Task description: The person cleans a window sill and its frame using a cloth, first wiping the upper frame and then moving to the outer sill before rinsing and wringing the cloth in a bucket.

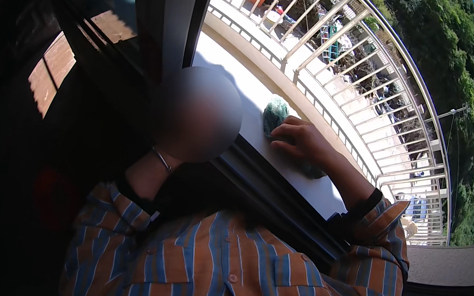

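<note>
My right hand [302,139] reaches over the window track onto the pale balcony floor, its fingers bent against a green cloth [275,113]. More of a dark greenish thing, perhaps the same cloth, shows beneath the wrist. Whether the fingers grip the cloth or only press on it is not plain. My left hand [198,117] is near the edge of the sliding glass door's frame [196,13], mostly hidden by a round blur; a thin metal bangle [162,160] is on that wrist. What the left hand touches cannot be seen.
The dark sliding-door track [276,190] runs diagonally before me. Beyond the balcony's low curb [242,52] stands a metal railing [352,55]. Outside lie a green ladder [330,42], piled branches and a wooded slope [451,65]. Sunlight falls on a brown floor [51,74] at the left.
</note>
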The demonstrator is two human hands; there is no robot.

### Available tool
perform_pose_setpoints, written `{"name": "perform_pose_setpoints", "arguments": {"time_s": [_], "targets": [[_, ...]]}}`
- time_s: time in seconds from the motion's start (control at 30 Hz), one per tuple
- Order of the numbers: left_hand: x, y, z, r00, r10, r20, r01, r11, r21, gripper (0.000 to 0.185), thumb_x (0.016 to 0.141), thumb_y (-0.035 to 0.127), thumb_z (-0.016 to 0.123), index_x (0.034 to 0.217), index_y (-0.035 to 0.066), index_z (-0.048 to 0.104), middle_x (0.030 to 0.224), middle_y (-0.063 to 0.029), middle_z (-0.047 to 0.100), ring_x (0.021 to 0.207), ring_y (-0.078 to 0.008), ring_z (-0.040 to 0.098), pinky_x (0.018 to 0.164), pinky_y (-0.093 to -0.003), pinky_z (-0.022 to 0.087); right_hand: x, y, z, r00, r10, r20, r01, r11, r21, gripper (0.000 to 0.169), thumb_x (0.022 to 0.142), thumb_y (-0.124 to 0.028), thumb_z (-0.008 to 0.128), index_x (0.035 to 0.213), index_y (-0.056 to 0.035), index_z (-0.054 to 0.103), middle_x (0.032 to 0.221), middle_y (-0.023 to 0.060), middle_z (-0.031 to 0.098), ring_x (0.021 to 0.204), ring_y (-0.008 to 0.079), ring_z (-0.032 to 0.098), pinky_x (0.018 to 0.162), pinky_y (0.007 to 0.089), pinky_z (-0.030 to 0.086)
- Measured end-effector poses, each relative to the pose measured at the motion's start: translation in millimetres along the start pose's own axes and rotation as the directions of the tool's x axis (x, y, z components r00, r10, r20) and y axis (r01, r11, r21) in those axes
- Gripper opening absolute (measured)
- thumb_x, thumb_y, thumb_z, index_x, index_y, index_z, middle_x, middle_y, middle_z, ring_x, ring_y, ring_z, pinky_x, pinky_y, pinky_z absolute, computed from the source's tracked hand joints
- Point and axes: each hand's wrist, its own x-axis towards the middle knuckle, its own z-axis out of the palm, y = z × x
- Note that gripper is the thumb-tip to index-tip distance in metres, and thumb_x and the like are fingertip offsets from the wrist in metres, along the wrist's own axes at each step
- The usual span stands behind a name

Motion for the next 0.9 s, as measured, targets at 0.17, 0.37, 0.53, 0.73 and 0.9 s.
{"name": "perform_pose_setpoints", "arguments": {"time_s": [0.17,0.37,0.53,0.73,0.9], "targets": [[0,8,7,0.979,-0.196,-0.052,0.187,0.972,-0.144,0.018,0.083,0.01,0.058,0.066,0.007,0.052,0.065,-0.0096,0.056,0.062,-0.027,0.06,0.057,-0.04,0.049,3,-14,6,0.999,0.046,0.023,-0.045,0.997,-0.062,0.007,0.084,-0.008,0.058,0.089,-0.0035,0.057,0.089,0.0132,0.052,0.086,0.032,0.056,0.076,0.0404,0.047],[6,11,-4,0.979,-0.201,-0.04,0.194,0.972,-0.135,0.017,0.083,0.01,0.058,0.067,0.008,0.054,0.065,-0.0098,0.057,0.06,-0.0279,0.06,0.055,-0.0393,0.05,13,-11,17,0.985,-0.152,-0.085,0.132,0.968,-0.212,0.004,0.082,-0.008,0.055,0.081,-0.0049,0.053,0.081,0.0135,0.048,0.081,0.0321,0.054,0.073,0.0398,0.046],[-1,4,3,0.985,-0.17,-0.021,0.166,0.977,-0.133,0.018,0.084,0.012,0.057,0.067,0.008,0.053,0.065,-0.0105,0.058,0.061,-0.0283,0.061,0.055,-0.0389,0.051,16,-19,13,0.99,-0.138,-0.022,0.13,0.966,-0.222,0.004,0.082,-0.007,0.056,0.081,-0.0037,0.053,0.083,0.0143,0.052,0.084,0.034,0.054,0.076,0.0399,0.047],[0,6,0,0.98,-0.198,0.036,0.2,0.975,-0.1,0.019,0.084,0.014,0.058,0.067,0.008,0.053,0.066,-0.0109,0.059,0.062,-0.0287,0.063,0.055,-0.0391,0.052,14,-12,24,0.983,-0.159,-0.087,0.137,0.967,-0.216,0.005,0.081,-0.005,0.057,0.081,-0.004,0.052,0.082,0.0134,0.053,0.081,0.0326,0.055,0.071,0.0401,0.048],[6,7,2,0.959,-0.26,0.109,0.27,0.959,-0.085,0.019,0.084,0.016,0.058,0.068,0.008,0.053,0.066,-0.0113,0.06,0.062,-0.0291,0.064,0.055,-0.0392,0.052,18,-23,14,0.989,-0.106,-0.108,0.086,0.98,-0.178,0.005,0.08,-0.005,0.059,0.079,-0.0026,0.054,0.078,0.0132,0.053,0.081,0.0353,0.056,0.072,0.0411,0.048]]}}
